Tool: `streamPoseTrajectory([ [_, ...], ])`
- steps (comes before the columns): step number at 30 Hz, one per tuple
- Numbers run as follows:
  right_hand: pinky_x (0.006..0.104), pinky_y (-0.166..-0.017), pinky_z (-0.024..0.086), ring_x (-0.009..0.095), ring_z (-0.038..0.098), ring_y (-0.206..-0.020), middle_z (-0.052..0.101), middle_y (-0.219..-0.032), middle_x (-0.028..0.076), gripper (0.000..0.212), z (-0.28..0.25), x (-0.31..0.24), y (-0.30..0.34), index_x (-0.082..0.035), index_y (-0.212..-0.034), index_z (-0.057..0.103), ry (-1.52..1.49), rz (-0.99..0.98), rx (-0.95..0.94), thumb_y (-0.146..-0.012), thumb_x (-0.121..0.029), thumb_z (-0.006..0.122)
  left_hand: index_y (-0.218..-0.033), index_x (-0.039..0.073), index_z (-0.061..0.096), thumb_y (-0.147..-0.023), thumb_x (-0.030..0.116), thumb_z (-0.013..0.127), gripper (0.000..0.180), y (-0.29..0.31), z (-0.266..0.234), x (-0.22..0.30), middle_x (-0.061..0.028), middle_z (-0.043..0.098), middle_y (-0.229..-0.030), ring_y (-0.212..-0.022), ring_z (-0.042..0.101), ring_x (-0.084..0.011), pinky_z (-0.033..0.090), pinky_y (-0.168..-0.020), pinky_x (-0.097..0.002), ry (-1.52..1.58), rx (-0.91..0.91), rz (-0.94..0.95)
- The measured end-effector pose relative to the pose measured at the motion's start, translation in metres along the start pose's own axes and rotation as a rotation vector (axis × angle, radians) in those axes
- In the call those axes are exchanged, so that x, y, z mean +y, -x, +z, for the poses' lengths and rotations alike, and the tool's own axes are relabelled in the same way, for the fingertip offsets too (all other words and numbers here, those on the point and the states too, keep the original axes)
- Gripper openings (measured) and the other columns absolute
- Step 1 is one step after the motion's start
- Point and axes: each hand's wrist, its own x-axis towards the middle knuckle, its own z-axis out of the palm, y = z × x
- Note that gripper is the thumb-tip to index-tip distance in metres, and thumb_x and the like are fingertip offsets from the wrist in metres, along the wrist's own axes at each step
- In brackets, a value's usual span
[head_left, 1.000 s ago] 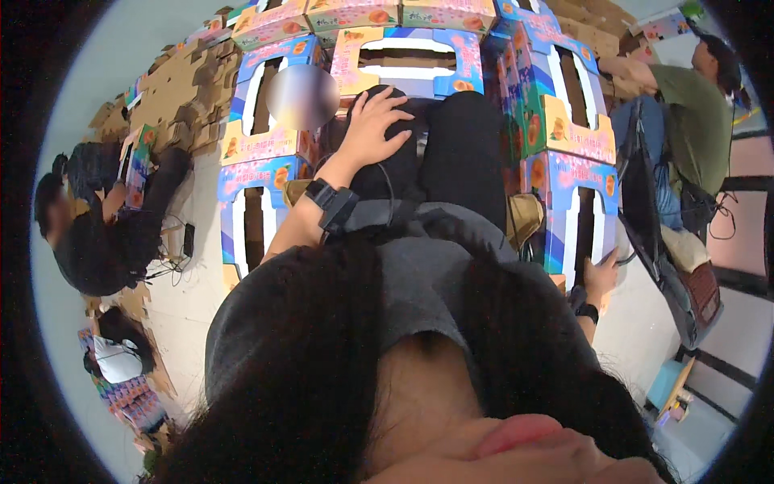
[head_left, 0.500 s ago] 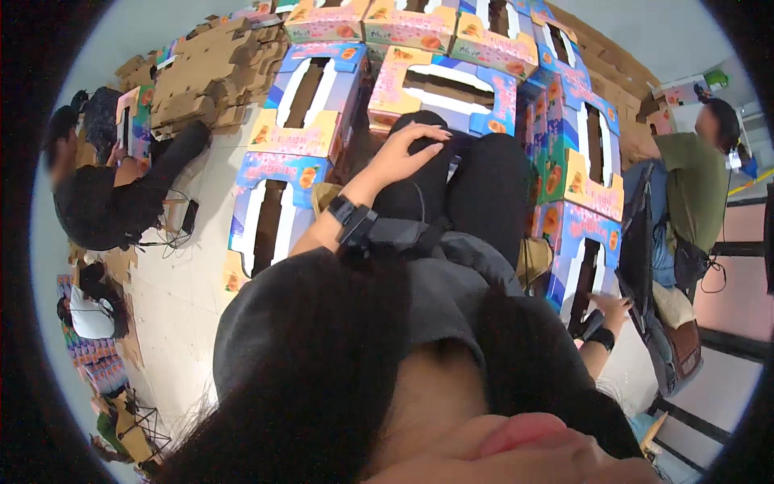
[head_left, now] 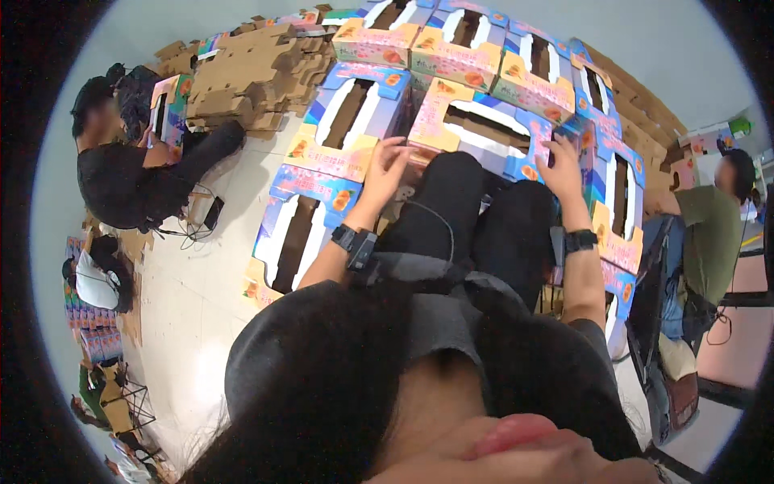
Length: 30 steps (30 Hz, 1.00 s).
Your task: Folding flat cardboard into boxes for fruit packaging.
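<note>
In front of my knees lies a printed cardboard carton (head_left: 439, 105) in pink, yellow and blue, with a long slot between white-edged flaps on top. My left hand (head_left: 385, 173) is by the carton's left end, fingers stretched and apart. At its right end is my right hand (head_left: 562, 168), its fingers also spread. Both hands look empty. I cannot tell whether the fingertips touch the cardboard. A dark band with a small device sits on each wrist.
Similar cartons stand on my left (head_left: 326, 152), on my right (head_left: 601, 218) and in a row beyond (head_left: 451, 60). Flattened brown cardboard (head_left: 250, 77) is piled at the far left. A person in black (head_left: 121, 181) sits left holding a carton; another in green (head_left: 705, 226) sits right.
My left hand has moved from my knee to the carton's left end. My right hand has come forward from the right-hand cartons to its right end. The view has shifted.
</note>
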Motion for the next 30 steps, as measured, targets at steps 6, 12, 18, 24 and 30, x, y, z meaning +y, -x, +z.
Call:
streamPoseTrajectory([
  [6,0.0364,-0.091,0.041,0.03,0.046,-0.117,0.038,-0.134,0.021,0.092,0.096,0.096,0.001,0.0,-0.138,0.025,-0.332,0.649,-0.243,-0.066,-0.029,0.073,-0.12,0.002,0.045,-0.086,0.012,0.06,0.039,-0.027,0.01,-0.02,-0.0136,0.053,-0.119,-0.111,0.051,-0.0202,0.042,-0.09,-0.0301,-0.011,0.057,0.0],
  [12,0.0303,-0.082,0.044,0.022,0.054,-0.102,0.04,-0.133,0.017,0.094,0.087,0.076,-0.014,0.007,-0.135,0.022,-0.536,0.996,-0.721,-0.067,-0.033,0.074,-0.131,0.004,0.037,-0.082,0.018,0.064,0.057,-0.062,0.029,-0.047,-0.0188,0.045,-0.128,-0.123,0.041,-0.0258,0.036,-0.099,-0.0369,-0.206,-0.008,-0.078],
  [18,0.035,-0.097,0.037,0.026,0.042,-0.121,0.031,-0.137,0.027,0.122,0.121,0.077,0.012,0.006,-0.139,-0.008,-0.428,0.928,-0.716,-0.063,-0.038,0.076,-0.142,0.007,0.018,-0.074,0.047,0.063,0.091,-0.094,0.051,-0.06,-0.029,0.016,-0.143,-0.131,0.019,-0.0464,0.02,-0.105,-0.0558,-1.282,-0.253,-0.057],
  [24,0.0377,-0.101,0.033,0.033,0.034,-0.127,0.022,-0.141,0.028,0.139,0.121,0.085,0.014,0.011,-0.136,-0.015,-0.284,0.959,-0.689,-0.054,-0.049,0.08,-0.144,0.008,0.006,-0.071,0.061,0.06,0.105,-0.085,0.05,-0.116,-0.0316,0.01,-0.143,-0.133,0.015,-0.045,0.017,-0.104,-0.059,-1.163,-0.12,-0.231],
  [30,0.0399,-0.101,0.032,0.033,0.035,-0.126,0.029,-0.139,0.027,0.132,0.091,0.06,0.008,0.011,-0.138,0.003,-0.447,1.23,-0.754,-0.053,-0.054,0.08,-0.143,0.003,-0.005,-0.066,0.049,0.071,0.118,-0.097,0.024,-0.127,-0.0317,0.031,-0.136,-0.119,0.044,-0.0396,0.039,-0.095,-0.0429,-0.807,0.012,-0.429],
])
